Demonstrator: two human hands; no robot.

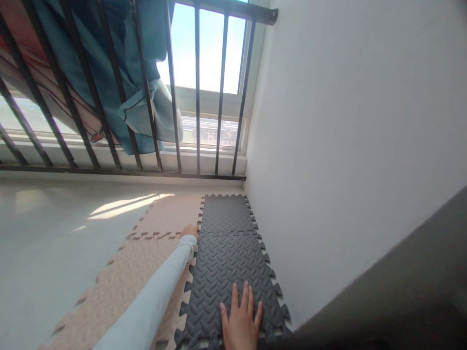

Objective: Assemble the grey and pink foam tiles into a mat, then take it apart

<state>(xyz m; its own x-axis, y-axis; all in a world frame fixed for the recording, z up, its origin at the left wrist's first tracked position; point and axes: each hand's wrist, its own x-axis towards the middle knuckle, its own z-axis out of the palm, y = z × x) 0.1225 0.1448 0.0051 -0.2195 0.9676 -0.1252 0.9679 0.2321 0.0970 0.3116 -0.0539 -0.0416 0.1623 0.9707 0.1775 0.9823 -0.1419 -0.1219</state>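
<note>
My left hand [189, 231] reaches far forward in a pale sleeve and rests at the border between the light pink foam mat tiles [146, 257] and the black foam mat tiles [226, 257]. Its fingers look bent down near the seam, but their tips are too small to make out. Close to me, my right hand [241, 318] lies flat on the nearer black tile with its fingers spread. Both mat strips have interlocking toothed edges and a raised tread pattern. Gaps show between the teeth of the two strips.
A white wall [346, 146] rises along the right of the black tiles. Ahead stands a dark metal railing [197, 97] before a window, with blue and pink cloth [146, 112] hanging behind its bars. Pale floor [47, 257] stretches to the left, with sunlight patches.
</note>
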